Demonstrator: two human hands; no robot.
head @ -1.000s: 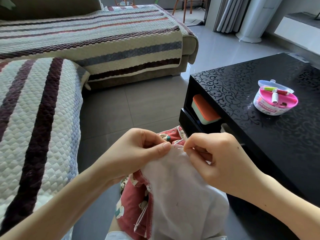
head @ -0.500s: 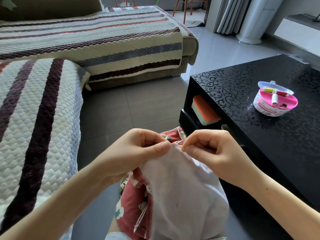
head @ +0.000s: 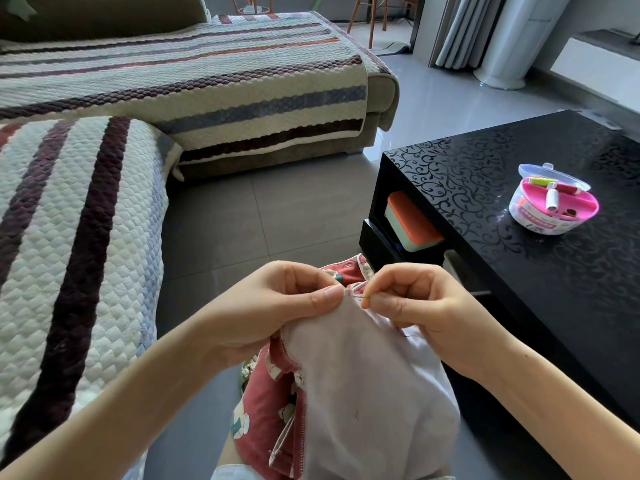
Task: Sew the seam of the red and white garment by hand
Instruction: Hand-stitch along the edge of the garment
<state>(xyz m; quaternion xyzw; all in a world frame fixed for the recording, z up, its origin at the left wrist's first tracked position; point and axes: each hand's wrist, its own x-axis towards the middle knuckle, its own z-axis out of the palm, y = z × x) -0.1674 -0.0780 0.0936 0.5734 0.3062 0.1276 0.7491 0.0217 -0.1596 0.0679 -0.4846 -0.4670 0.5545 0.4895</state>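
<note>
The red and white garment (head: 363, 393) hangs in the lower middle of the frame, its white inside facing up and its red printed side showing along the left edge and at the top. Its seam (head: 350, 293) is lifted to the highest point of the cloth, between the two hands.

The left grip (head: 277, 306) is closed on the garment just left of the seam, thumb flat on top and fingers curled beneath. The right grip (head: 422, 306) sits just right of it, thumb and forefinger pinched on a thin needle (head: 358, 295), of which only a short pale sliver shows against the cloth edge. The two grips are nearly touching.

To the right stands a glossy black bench (head: 502, 278) with a scroll pattern. On it, well apart from the hands at the right of the frame, is a round pink and white sewing kit (head: 554, 211), its clear lid tipped up behind, with thread spools (head: 551, 199) inside. On the shelf under the bench top lies an orange-lidded box (head: 412, 221).

A sofa (head: 86, 237) with a striped quilted cover fills the left and upper left. Grey floor (head: 277, 209) tiles lie between sofa and bench. A pale curtain (head: 460, 29) hangs at the upper right.
</note>
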